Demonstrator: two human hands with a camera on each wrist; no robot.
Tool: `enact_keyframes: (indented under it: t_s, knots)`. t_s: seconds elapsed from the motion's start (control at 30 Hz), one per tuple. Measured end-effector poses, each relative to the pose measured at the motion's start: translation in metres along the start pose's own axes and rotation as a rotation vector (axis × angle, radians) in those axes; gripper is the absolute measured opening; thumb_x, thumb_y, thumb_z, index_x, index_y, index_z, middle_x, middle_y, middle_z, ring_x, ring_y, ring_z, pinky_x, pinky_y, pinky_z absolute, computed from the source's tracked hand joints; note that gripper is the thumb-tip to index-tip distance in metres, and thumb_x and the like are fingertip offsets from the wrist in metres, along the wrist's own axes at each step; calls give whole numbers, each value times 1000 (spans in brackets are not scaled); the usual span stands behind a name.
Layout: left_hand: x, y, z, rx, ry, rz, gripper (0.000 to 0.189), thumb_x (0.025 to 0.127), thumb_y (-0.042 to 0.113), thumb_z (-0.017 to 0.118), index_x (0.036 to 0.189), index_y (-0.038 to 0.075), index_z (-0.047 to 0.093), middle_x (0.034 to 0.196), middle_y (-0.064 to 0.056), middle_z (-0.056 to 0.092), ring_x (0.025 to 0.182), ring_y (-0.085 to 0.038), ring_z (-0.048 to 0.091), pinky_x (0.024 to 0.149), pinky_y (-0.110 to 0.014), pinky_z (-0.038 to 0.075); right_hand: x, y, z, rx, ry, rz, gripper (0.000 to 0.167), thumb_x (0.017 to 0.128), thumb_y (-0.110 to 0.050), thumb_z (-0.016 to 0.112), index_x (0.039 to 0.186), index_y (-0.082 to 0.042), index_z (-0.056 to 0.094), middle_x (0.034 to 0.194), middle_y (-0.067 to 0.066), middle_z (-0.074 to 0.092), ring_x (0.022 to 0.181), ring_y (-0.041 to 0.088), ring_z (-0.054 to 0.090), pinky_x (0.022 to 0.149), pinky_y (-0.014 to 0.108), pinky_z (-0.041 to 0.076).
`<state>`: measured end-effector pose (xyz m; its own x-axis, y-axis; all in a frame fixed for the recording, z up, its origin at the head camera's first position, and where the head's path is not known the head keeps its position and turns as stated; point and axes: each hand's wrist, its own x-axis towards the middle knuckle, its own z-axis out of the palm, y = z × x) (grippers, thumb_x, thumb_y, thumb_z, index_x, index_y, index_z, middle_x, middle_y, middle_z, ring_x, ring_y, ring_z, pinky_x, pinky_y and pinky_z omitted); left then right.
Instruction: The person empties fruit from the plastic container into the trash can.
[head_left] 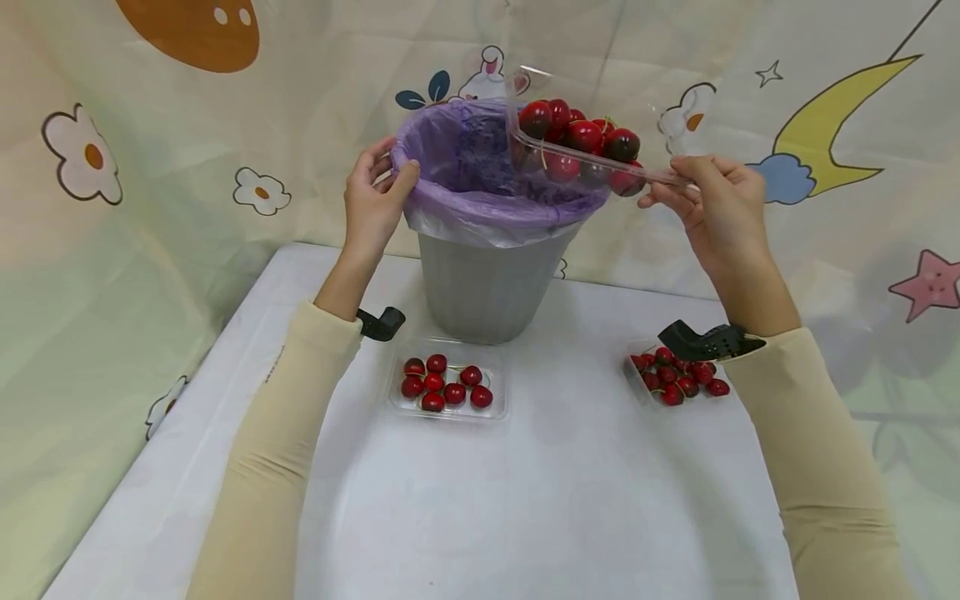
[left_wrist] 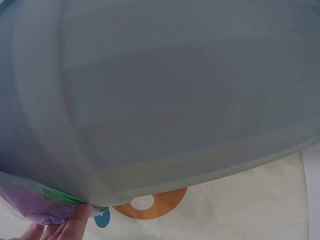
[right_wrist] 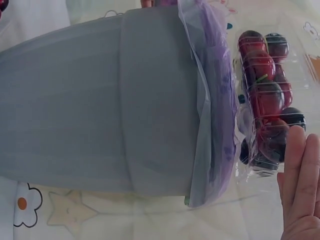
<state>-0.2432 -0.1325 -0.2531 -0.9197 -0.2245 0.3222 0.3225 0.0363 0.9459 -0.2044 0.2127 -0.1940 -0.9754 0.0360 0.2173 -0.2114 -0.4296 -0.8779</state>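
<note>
My left hand [head_left: 373,198] grips the left rim of a grey trash can [head_left: 487,283], thumb inside and fingers outside. A purple bag [head_left: 480,208] lines the can and folds over its rim. At the can's right side, my right hand [head_left: 723,204] pinches the edge of a clear plastic box [head_left: 551,82]. That box is tilted above the rim, its low end toward the can's opening, with several dark red cherries [head_left: 583,136] piled inside. In the right wrist view the cherries [right_wrist: 266,97] show through the plastic, beside the bag's edge.
On the white table [head_left: 540,483], a clear box [head_left: 491,410] with several cherries lies in front of the can. Another box of cherries [head_left: 672,379] sits at the right, partly behind my right wrist. A printed curtain [head_left: 315,108] hangs behind the table.
</note>
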Motion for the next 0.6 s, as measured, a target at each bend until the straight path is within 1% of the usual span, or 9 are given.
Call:
enact_keyframes:
  t_s: [0.13,0.27,0.37,0.6]
  knots:
    - [0,-1,0,1,1,-1,52,91,17,65,139,7,50,134,-15,56,114,-24,59,99,-29,48,4,2,5,6,5,14,16,86,-2,72,87,12,64,82,19,68,67,28,70,70,31,58]
    - [-1,-1,0,2,7,1,51,91,17,65,139,7,51,134,-15,57,114,-25,59,99,-29,48,6,3,9,7,-17,60,16,87,-2,71,90,11,61,85,20,69,73,30,71,73,30,57]
    - [-1,-1,0,0,11,2,51,91,17,65,139,7,51,134,-15,57,115,-25,59,99,-29,48,8,2,12,11,-33,104,15,88,-1,68,92,10,59,89,19,67,79,31,72,75,28,57]
    - [-1,-1,1,0,12,4,51,91,18,66,139,7,52,134,-14,57,116,-26,60,99,-29,48,12,6,20,-22,-40,139,13,89,0,67,92,9,58,93,18,63,81,31,72,77,27,56]
